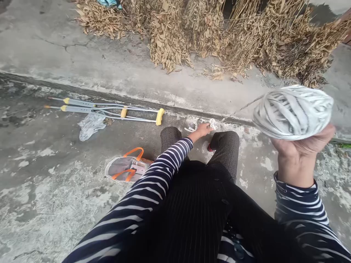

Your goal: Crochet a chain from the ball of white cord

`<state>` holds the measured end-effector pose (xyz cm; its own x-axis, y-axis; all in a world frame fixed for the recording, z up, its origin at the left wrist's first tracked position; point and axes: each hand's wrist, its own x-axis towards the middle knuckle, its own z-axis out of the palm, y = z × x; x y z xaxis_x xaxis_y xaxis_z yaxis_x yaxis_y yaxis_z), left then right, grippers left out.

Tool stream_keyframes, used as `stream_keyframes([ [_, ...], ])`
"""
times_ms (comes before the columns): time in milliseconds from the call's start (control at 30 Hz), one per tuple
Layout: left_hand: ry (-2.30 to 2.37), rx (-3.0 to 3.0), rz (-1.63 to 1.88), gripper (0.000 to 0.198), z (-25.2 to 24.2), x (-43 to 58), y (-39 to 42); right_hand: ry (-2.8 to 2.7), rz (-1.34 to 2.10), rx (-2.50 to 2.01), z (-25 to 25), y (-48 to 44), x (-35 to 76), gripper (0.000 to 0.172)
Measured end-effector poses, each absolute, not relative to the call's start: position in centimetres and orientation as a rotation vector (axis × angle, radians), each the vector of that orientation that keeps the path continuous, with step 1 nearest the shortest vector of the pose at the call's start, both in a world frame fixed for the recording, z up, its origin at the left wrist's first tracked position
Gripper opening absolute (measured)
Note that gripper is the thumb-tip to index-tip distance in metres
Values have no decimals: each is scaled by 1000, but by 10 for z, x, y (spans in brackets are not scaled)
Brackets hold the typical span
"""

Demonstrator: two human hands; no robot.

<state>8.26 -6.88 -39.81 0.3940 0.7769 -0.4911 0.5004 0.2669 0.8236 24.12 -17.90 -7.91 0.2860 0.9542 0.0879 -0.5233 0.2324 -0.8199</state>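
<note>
a black, vertically ribbed garment (189,219) lies nearest, flanked by navy sleeves with white stripes (152,182). the right hand (301,146), palm up, cups from below a big oval ball of white, dark-flecked yarn (293,113), its fingers mostly hidden beneath; the ball is raised on the right. beyond the garment are dark grey, finely patterned trousers (226,153). between the knees, the left hand (203,129) appears to pinch a small, blurred clump of white yarn (212,124) in its fingertips, and a twisted strand slants from there up to the ball. to the left, a grey tote bag with orange handles (113,171) sits on rough, blotchy concrete; any print on it is too small to read. farther out lie grey metal crutches with yellow pads (124,112), touching a crumpled clear plastic bag (91,127). a cracked concrete ledge (117,69) follows, then brittle, tan dried plants (170,36).
</note>
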Motion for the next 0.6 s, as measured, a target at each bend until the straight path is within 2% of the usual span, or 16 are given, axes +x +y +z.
stream_keyframes([
  [67,1258,1355,306,48,-398,91,-67,-676,1064,-774,-77,-187,249,78],
  [200,1247,1263,352,22,-391,88,-59,-604,1002,-674,-74,-198,260,92],
  [267,1254,1237,379,25,-385,77,-56,-585,1007,-563,-70,-199,266,91],
  [400,1097,1212,407,31,-373,69,-62,-548,1058,-405,-72,-194,274,74],
  [500,971,1242,366,42,-375,93,-81,-589,1024,-452,-78,-192,271,79],
  [600,1029,1291,331,14,-380,116,-93,-608,974,-557,-75,-198,270,77],
])
